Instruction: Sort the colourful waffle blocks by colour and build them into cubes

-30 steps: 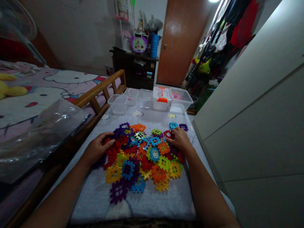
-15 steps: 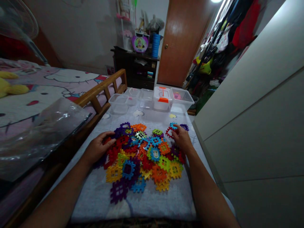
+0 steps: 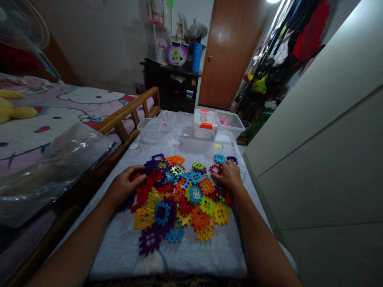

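Fingers [image 3: 224,169] of the right hand [image 3: 229,178] are curled down onto a red lattice building block [image 3: 215,169] at the far edge of the pile; whether it is gripped or only touched cannot be told from this view. The left hand [image 3: 124,186] is laid open against the pile's left side, its fingers loosely spread. That heap of interlocking plastic blocks [image 3: 185,203] is spread over a grey cloth [image 3: 118,247]. One piece appears to be being singled out, and a firm pinch would be called for before it could be lifted clear of its neighbours. Clear plastic boxes [image 3: 149,130] and a white box with an orange handle [image 3: 204,124] are lined up beyond.
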Demonstrator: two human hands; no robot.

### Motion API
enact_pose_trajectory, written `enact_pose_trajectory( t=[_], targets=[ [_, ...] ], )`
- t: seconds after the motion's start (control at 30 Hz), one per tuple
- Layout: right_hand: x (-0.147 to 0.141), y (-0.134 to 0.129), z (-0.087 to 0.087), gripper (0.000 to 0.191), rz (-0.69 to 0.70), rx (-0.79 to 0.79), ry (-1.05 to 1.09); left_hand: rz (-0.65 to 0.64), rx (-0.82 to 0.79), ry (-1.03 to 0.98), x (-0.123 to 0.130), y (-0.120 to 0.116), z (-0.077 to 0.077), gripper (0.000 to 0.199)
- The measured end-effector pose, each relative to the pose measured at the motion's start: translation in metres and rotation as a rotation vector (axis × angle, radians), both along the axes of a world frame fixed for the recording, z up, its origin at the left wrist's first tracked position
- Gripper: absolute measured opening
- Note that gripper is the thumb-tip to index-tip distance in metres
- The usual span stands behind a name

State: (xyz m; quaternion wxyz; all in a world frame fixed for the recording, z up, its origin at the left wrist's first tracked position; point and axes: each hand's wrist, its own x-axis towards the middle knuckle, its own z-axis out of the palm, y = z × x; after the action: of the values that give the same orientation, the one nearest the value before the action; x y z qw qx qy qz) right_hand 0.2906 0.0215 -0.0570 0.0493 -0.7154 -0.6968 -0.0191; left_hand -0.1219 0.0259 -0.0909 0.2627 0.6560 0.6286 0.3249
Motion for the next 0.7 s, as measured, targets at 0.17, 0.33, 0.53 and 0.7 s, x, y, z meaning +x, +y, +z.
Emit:
enact_pose_trajectory(
  t=[0.17,0.33,0.53,0.7],
  targets=[
    [0.001,0.003,-0.004,0.041,-0.007,0.012,0.077,0.004,0.016,0.007,0.001,0.0,0.001,0.056],
    [0.036,0.009,0.001,0.034,-0.06,0.07,0.306,-0.003,0.002,0.009,0.0,0.0,0.002,0.058],
    [0.063,0.005,0.006,0.032,-0.144,0.004,0.34,-0.013,0.001,0.011,-0.001,0.001,-0.001,0.058],
    [0.049,0.001,0.005,0.037,-0.078,-0.161,0.191,-0.019,0.003,0.013,-0.002,0.001,-0.002,0.057]
  ],
)
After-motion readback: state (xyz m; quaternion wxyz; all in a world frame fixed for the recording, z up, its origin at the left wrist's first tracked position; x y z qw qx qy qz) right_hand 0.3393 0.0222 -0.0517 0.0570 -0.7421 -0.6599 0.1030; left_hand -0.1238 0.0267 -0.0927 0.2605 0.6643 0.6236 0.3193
